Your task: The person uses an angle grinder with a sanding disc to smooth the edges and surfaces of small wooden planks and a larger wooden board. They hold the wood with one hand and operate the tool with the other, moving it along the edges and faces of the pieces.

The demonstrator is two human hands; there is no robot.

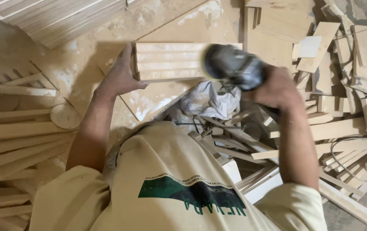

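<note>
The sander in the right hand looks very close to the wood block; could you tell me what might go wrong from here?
1. The left hand grips the block at its end, unclamped, so the blurred sander in the right hand could kick the block loose.
2. The cable runs among offcuts and may snag.
3. Dust coats the board beneath, so things may slide.

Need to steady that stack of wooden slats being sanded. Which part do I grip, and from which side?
Grip the stack of wooden slats at its left end, coming from the left, as the left hand does. The slats run lengthwise left to right, and the sander in the right hand occupies the right end, so only the left is free.
</note>
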